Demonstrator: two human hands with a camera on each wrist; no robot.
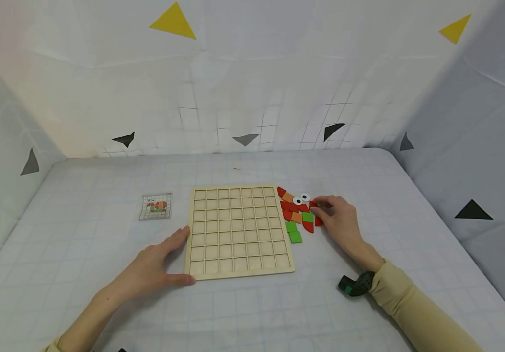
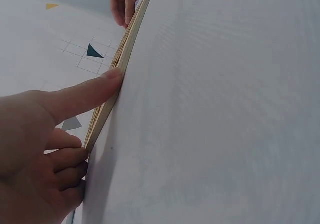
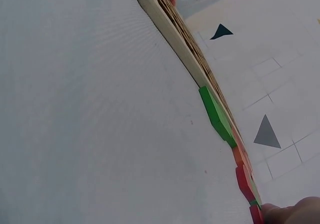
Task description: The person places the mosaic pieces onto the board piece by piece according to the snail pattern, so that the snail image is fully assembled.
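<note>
A wooden grid board [image 1: 241,232] with square compartments lies flat on the table. At its left side, my left hand [image 1: 151,269] touches the edge with spread fingers, the thumb at the near corner. The left wrist view shows that thumb [image 2: 90,94] stretched straight against the board's side. Off the board's right edge lies a cluster of flat pieces: red rounded ones [image 1: 308,227], orange squares [image 1: 296,217], green squares [image 1: 295,237] and two white eye discs [image 1: 297,201]. My right hand [image 1: 340,220] pinches a red piece [image 1: 311,205] at the cluster's right side; its fingers partly cover it.
A small gridded picture card [image 1: 156,206] with a red, orange and green figure lies left of the board. A white sheet with a faint grid covers the table [image 1: 235,318]. White walls with black, grey and yellow triangles surround it. A dark band sits on the right wrist.
</note>
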